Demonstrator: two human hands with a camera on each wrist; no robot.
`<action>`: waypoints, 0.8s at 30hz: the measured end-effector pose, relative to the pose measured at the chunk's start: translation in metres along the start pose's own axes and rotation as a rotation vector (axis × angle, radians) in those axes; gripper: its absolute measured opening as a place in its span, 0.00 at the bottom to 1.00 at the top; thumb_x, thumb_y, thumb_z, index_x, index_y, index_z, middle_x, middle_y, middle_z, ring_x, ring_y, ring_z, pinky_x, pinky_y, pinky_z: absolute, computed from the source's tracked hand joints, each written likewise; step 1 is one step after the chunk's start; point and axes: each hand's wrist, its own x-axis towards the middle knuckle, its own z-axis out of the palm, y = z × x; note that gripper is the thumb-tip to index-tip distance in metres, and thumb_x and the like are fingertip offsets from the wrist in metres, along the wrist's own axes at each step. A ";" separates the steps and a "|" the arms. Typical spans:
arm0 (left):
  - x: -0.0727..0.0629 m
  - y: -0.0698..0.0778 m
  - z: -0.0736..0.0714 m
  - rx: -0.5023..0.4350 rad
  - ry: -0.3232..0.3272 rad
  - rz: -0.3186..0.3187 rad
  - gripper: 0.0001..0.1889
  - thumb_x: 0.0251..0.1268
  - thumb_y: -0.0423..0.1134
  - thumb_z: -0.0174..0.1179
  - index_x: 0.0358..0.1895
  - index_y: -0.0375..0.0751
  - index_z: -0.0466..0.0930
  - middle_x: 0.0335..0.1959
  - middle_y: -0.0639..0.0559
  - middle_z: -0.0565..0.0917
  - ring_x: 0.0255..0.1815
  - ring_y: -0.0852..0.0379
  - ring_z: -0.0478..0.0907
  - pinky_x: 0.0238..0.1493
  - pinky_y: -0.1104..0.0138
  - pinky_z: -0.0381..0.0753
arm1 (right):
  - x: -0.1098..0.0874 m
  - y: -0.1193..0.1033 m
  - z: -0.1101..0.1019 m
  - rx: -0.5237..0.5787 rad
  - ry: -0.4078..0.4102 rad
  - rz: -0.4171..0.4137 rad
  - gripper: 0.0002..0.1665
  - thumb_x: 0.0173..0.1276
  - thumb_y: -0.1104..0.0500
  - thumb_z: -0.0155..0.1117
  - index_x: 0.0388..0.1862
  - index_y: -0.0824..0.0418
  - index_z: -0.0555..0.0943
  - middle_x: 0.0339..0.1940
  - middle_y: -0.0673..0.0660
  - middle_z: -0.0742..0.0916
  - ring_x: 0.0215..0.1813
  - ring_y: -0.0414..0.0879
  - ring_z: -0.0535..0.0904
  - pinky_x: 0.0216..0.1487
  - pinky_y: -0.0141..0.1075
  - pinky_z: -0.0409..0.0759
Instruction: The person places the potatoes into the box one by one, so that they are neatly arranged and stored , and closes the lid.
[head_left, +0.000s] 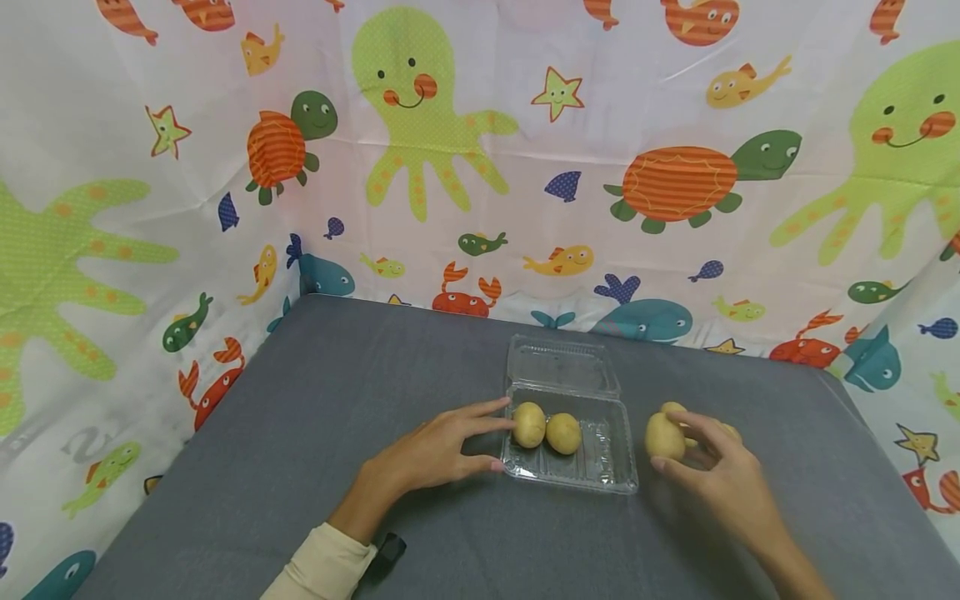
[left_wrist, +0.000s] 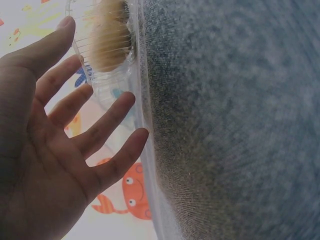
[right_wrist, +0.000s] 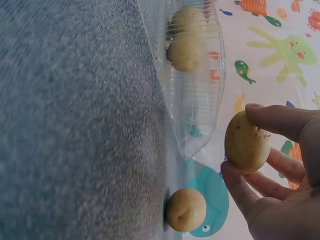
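A clear plastic clamshell container [head_left: 628, 467] lies with its lid [head_left: 562, 367] folded back on the grey table. Two potatoes, one on the left [head_left: 528, 425] and one on the right [head_left: 564, 433], sit side by side in its left part. My left hand [head_left: 442, 450] is at the container's left edge, fingers spread and fairly straight; the left wrist view shows its palm [left_wrist: 55, 165] with nothing in it. To the right of the container, my right hand [head_left: 716, 467] pinches a potato [right_wrist: 247, 142] between thumb and fingers, above the table.
Behind the right hand lie more potatoes, partly hidden by it; one potato [right_wrist: 186, 210] shows on the table in the right wrist view. A dark strap piece [head_left: 390, 550] is at the left wrist. A curtain printed with sea animals [head_left: 540, 167] hangs along the table's back and sides.
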 end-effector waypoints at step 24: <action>0.000 -0.001 0.000 0.000 0.013 0.011 0.33 0.73 0.54 0.68 0.78 0.61 0.73 0.86 0.64 0.59 0.84 0.58 0.59 0.79 0.49 0.69 | 0.011 -0.012 0.022 0.089 -0.084 -0.109 0.36 0.61 0.64 0.83 0.68 0.63 0.81 0.61 0.56 0.83 0.61 0.26 0.77 0.60 0.19 0.77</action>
